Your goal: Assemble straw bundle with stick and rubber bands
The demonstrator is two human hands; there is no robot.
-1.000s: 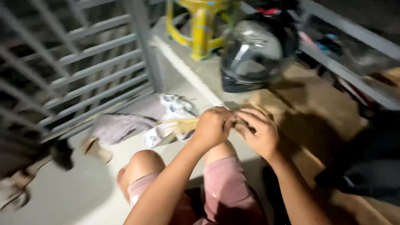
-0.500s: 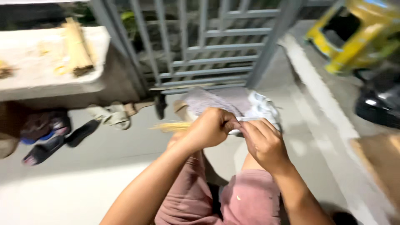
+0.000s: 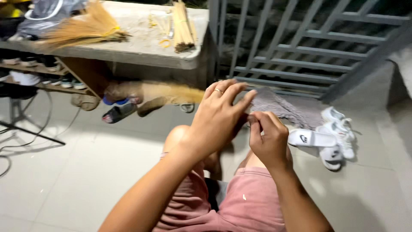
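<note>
Concrete bench (image 3: 128, 53) at 11 o'clock bears a straw broom head (image 3: 83, 28) and a bundle of sticks (image 3: 182, 25); a metal gate (image 3: 300, 47) fills 1 o'clock, with a grey mat (image 3: 281, 107) and white sandals (image 3: 330, 137) at 3 o'clock. At centre, the left hand (image 3: 219, 120), fingers loosely extended, and the right hand (image 3: 268, 139), curled with thumb and forefinger pinched, meet on a blurred straw-coloured strand bundle (image 3: 171, 92). Its long axis lies nearly horizontal, running from the hands toward 9 o'clock; how either hand grips it cannot be told.
</note>
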